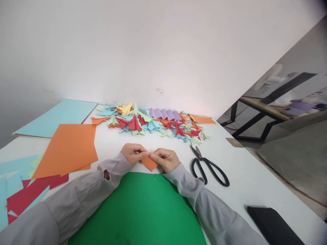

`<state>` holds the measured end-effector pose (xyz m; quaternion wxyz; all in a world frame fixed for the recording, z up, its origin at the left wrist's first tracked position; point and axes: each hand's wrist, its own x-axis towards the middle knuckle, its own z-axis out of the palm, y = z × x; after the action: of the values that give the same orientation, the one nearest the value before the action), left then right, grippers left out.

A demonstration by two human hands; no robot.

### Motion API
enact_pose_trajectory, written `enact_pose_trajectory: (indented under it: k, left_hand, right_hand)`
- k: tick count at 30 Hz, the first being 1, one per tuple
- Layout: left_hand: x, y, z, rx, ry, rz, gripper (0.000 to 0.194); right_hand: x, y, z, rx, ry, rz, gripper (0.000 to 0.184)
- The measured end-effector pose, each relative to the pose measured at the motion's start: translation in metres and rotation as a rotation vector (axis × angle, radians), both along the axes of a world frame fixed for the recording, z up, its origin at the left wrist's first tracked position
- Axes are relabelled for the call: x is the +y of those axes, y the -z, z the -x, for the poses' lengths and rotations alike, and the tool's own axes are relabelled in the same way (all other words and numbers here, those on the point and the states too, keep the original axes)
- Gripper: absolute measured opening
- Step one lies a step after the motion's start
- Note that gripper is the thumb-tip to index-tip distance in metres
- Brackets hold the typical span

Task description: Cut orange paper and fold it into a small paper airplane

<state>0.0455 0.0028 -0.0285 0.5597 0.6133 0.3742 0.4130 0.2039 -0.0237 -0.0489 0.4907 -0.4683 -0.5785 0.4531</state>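
Note:
A small piece of orange paper (150, 164), with a pointed lower corner, is pinched between my two hands above the far edge of a green sheet (143, 207). My left hand (134, 153) grips its upper left side with thumb and fingers. From the other side, my right hand (166, 160) holds it, thumb pressed near the top. The two thumbs almost meet there. My fingers hide the paper's upper part, so its folds are hard to make out. Black-handled scissors (200, 158) lie with blades parted, right of my right hand.
Many-coloured folded paper pieces (150, 126) are heaped along the wall, with a pleated purple strip (165, 114) among them. Large orange sheets (68, 148), a light blue sheet (58, 115) and red scraps (35, 192) lie left. A black flat object (273, 223) rests at the lower right.

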Motion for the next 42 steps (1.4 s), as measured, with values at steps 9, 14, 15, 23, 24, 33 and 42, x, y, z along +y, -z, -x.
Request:
enact_pose_trajectory:
  k: [9,14,15,23,24,33,42]
  left_hand:
    - [0.000,-0.002,0.000,-0.065,-0.089,-0.048,0.018]
    - [0.003,0.001,0.000,-0.032,-0.024,-0.210,0.010]
    - [0.004,0.002,0.000,-0.027,-0.019,-0.220,0.010]
    - [0.006,0.009,0.002,-0.022,0.002,-0.245,0.015]
    - [0.006,0.008,0.002,-0.025,0.009,-0.235,0.016]
    - [0.005,0.001,0.002,0.015,-0.053,-0.239,0.015]
    - [0.005,0.001,0.002,0.061,-0.078,-0.239,0.016]
  right_hand:
    - [-0.003,-0.008,0.001,0.037,0.037,-0.042,0.021]
    - [-0.003,-0.006,0.001,-0.009,0.033,-0.075,0.021]
    - [-0.003,-0.005,0.001,-0.014,0.033,-0.077,0.022]
    - [0.002,0.005,0.000,0.005,0.036,-0.108,0.025]
    - [0.003,0.006,0.000,0.010,0.021,-0.110,0.026]
    - [0.002,-0.005,0.000,-0.011,-0.054,-0.135,0.022]
    - [-0.001,0.000,-0.001,0.004,0.043,-0.053,0.022]
